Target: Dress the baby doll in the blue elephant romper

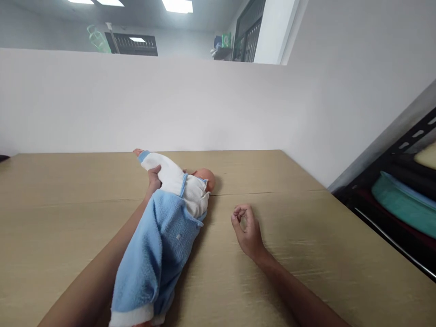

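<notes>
A baby doll (170, 227) in a blue and white fleece outfit lies on its side on the wooden table, its bald head (205, 178) pointing away from me. My left hand (155, 178) is wrapped around the doll's white-sleeved arm, with the thumb on top and most fingers hidden behind the sleeve. The doll's small hand (138, 152) sticks out past the blue cuff. To the right of the doll, apart from it, my right hand (248, 230) hovers above or rests on the table. Its fingers curl to meet the thumb, and nothing shows between them.
The wooden table (299, 227) reaches to a white wall (136, 100) at the back. At the right stands a black metal rack (391, 163) holding folded cloths, one of them teal (403, 202). Above the low wall an opening shows another room.
</notes>
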`<act>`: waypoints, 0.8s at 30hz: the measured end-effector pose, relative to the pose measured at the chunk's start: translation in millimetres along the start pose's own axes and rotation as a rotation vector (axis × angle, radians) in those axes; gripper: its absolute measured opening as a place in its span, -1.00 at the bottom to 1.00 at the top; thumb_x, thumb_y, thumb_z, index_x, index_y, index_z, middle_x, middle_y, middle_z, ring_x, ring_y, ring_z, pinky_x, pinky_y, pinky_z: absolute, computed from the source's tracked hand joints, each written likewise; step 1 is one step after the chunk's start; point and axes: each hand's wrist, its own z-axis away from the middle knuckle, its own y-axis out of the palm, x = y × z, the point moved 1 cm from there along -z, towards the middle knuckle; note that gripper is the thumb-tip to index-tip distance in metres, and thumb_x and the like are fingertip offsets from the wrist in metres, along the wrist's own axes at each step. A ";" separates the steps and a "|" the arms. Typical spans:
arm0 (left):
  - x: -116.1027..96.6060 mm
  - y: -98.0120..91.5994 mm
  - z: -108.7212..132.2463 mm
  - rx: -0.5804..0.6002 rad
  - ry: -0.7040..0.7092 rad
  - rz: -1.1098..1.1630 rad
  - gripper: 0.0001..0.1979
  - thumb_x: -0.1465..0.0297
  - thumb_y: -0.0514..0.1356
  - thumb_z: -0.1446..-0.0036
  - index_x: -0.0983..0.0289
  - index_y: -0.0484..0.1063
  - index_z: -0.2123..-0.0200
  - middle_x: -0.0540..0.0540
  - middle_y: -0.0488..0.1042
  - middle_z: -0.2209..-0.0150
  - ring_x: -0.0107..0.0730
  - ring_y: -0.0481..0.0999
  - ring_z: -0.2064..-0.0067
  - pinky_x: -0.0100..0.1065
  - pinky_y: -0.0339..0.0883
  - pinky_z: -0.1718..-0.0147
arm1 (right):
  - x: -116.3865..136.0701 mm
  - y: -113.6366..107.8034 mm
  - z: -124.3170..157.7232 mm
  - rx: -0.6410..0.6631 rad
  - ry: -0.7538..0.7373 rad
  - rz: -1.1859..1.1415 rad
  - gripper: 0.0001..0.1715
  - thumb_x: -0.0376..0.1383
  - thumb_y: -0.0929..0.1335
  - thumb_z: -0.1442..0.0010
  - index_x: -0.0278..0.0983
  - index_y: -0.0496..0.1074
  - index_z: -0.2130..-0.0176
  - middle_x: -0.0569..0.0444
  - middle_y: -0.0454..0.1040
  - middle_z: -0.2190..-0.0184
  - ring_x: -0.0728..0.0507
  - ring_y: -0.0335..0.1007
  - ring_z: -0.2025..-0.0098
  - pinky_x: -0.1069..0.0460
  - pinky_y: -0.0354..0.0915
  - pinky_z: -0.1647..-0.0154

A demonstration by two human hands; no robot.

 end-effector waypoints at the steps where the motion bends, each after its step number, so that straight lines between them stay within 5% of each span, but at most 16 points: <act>1: -1.5 -4.4 1.6 -0.013 -0.007 0.020 -0.52 0.33 0.08 -0.18 0.17 0.46 -0.16 -0.04 0.72 0.28 -0.02 0.68 -0.08 -0.12 0.63 -0.05 | 3.0 1.0 0.9 0.031 -0.010 0.009 -0.91 -0.28 0.34 -0.33 -0.19 0.35 0.13 0.11 0.43 0.32 -0.13 0.41 0.28 -0.05 0.35 0.16; 8: -2.6 -24.5 1.0 -0.057 -0.033 0.094 -0.63 0.26 0.06 -0.20 0.20 0.55 0.04 0.02 0.73 0.33 0.00 0.72 -0.01 -0.15 0.67 0.00 | 60.7 29.0 11.0 0.300 -0.139 -0.018 -0.71 -0.31 0.37 -0.33 -0.16 0.38 -0.05 -0.01 0.50 0.02 -0.20 0.41 -0.05 -0.13 0.34 -0.15; 12: -1.8 -32.7 -1.4 -0.029 -0.056 0.087 -0.68 0.22 0.10 -0.21 0.23 0.56 0.13 0.06 0.73 0.32 0.02 0.72 -0.02 -0.18 0.67 0.01 | 89.6 57.9 2.6 0.333 -0.133 -0.069 -0.67 -0.22 0.39 -0.36 -0.16 0.39 -0.10 -0.03 0.50 -0.01 -0.21 0.41 -0.09 -0.13 0.33 -0.17; 16: 0.2 -39.7 -3.8 -0.011 -0.064 0.067 -0.67 0.18 0.11 -0.19 0.23 0.56 0.17 0.05 0.72 0.34 0.02 0.72 0.00 -0.20 0.67 0.05 | 92.1 79.8 -20.1 0.364 -0.145 -0.054 -0.82 -0.16 0.35 -0.40 -0.18 0.49 0.10 0.02 0.55 0.21 -0.20 0.43 0.12 -0.10 0.33 0.03; 20: -0.8 -43.2 -12.1 -0.013 -0.058 0.045 -0.69 0.18 0.11 -0.16 0.23 0.53 0.23 0.06 0.69 0.42 -0.02 0.74 0.09 -0.24 0.66 0.10 | 85.4 87.4 -38.1 0.372 -0.181 -0.100 -0.69 -0.15 0.27 -0.46 -0.18 0.44 0.30 0.07 0.52 0.33 -0.18 0.39 0.17 -0.09 0.27 0.03; 24: -3.7 -45.7 -13.3 0.000 -0.061 0.024 -0.71 0.15 0.10 -0.20 0.20 0.51 0.24 0.01 0.65 0.47 -0.09 0.74 0.14 -0.30 0.64 0.12 | 81.8 90.1 -38.0 0.307 -0.112 -0.200 -0.71 -0.12 0.21 -0.49 -0.18 0.39 0.21 0.06 0.48 0.28 -0.17 0.39 0.15 -0.05 0.30 0.05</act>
